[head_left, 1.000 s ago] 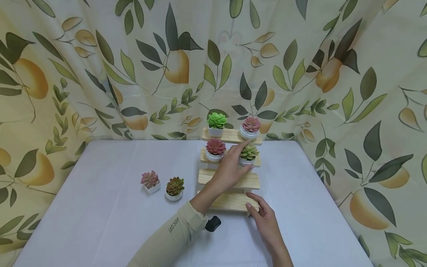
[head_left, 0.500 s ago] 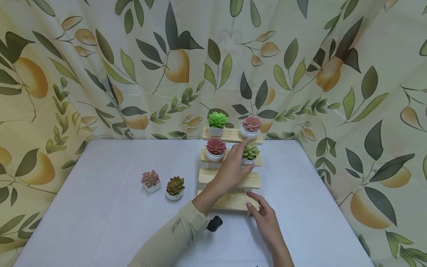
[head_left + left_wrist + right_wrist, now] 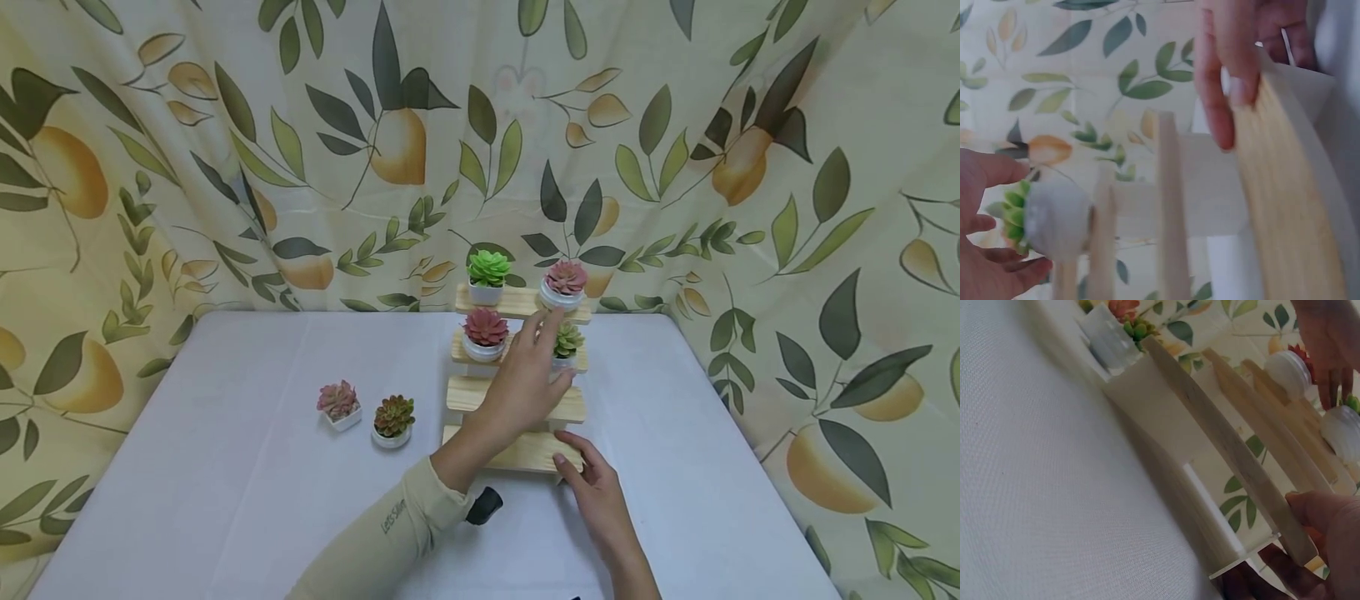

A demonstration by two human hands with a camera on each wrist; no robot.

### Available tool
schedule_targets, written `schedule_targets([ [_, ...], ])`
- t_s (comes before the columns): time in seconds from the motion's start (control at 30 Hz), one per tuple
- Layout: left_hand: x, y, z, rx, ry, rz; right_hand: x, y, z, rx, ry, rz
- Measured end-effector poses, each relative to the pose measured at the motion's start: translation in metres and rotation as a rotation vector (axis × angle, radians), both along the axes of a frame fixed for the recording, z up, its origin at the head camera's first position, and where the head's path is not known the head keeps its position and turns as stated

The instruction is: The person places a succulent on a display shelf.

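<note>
Left hand (image 3: 521, 379) loosely spread about the pale-green plant (image 3: 568, 340), contact unclear; plant sits on second tier from top, right end. Stand (image 3: 467, 396) is pinched at bottom tier by right hand (image 3: 600, 487). Plant likely light, stiff, slick-potted; best held by white pot (image 3: 1057, 219). "Let's Slim" printed on sleeve (image 3: 382, 529).

shelves (image 3: 536, 452): smooth, grained wood | pots (image 3: 392, 438): smooth, plastic-looking | tablecloth (image 3: 225, 433): matt, woven cloth | backdrop (image 3: 510, 67): smooth cloth

fruit and leaf print curtain (image 3: 480, 58), white tabletop (image 3: 225, 475)
</note>
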State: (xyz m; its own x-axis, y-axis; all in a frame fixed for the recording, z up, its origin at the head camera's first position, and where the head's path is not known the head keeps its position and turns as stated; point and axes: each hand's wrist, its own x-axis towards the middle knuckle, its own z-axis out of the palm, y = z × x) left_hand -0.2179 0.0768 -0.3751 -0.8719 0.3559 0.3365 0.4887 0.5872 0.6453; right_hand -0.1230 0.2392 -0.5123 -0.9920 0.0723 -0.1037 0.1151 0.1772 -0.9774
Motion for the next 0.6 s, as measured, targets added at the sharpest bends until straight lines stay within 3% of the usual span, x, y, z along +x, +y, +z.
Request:
schedule_targets([
  [0.2, 0.016, -0.007, 0.020, -0.073, 0.099, 0.006, 0.001, 0.000, 0.002, 0.048, 0.028, 0.009],
  [0.37, 0.027, -0.018, 0.033, -0.058, 0.143, -0.023, 0.000, 0.002, 0.003, 0.029, 0.026, 0.004],
  [0.6, 0.037, -0.040, 0.029, 0.025, 0.251, -0.030, 0.000, 0.002, 0.001, 0.037, 0.013, 0.014],
])
